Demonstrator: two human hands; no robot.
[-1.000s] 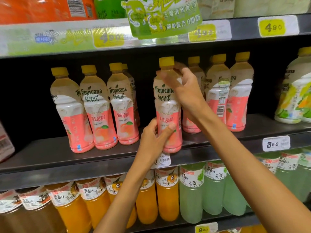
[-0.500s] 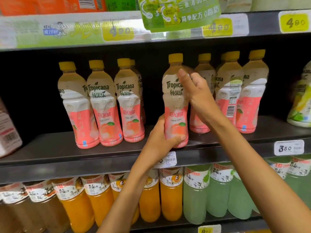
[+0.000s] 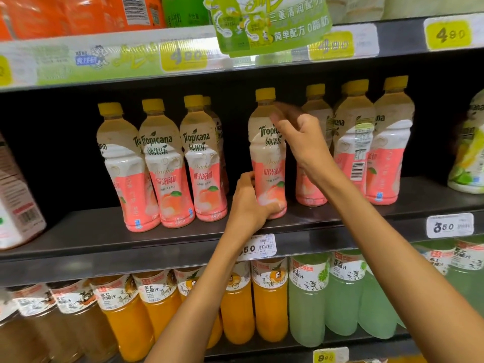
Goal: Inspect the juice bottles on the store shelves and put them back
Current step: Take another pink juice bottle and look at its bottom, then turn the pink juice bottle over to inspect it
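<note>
At the centre of the frame, a pink-and-white labelled peach juice bottle with a yellow cap [image 3: 267,153] stands upright on the dark metal shelf [image 3: 104,239]. The left hand [image 3: 247,205] wraps its fingers around the bottle's base. The right hand [image 3: 301,138] is at the bottle's shoulder, fingers loosely curled and blurred; whether they press on it cannot be told. Three matching bottles [image 3: 167,163] stand to the left, more to the right [image 3: 372,142]. Orange drink bottles [image 3: 269,305] fill the shelf below.
</note>
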